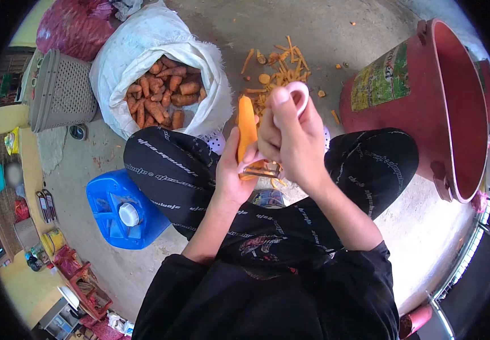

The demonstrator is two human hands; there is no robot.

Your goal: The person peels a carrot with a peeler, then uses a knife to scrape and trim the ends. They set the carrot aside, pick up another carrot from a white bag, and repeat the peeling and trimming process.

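My left hand point(231, 170) is wrapped round a peeled orange carrot point(247, 127), which points away from me with its tip up. My right hand point(296, 139) grips a pale pink peeler point(297, 93) by its looped handle. The peeler's metal blade lies across the lower end of the carrot, near my left fingers. Beyond my hands, a heap of orange peelings and cut ends point(282, 71) covers part of the floor. To the left, a white woven sack point(120, 56) stands with its mouth rolled open, holding several unpeeled, soil-stained carrots point(163, 90).
A big red tub point(392, 119) tilts towards me at the right. By my left knee is a blue jerrycan point(117, 198) with a white cap. A grey perforated crate point(66, 85) and a red mesh bag point(75, 28) stand beyond it, beside the sack.
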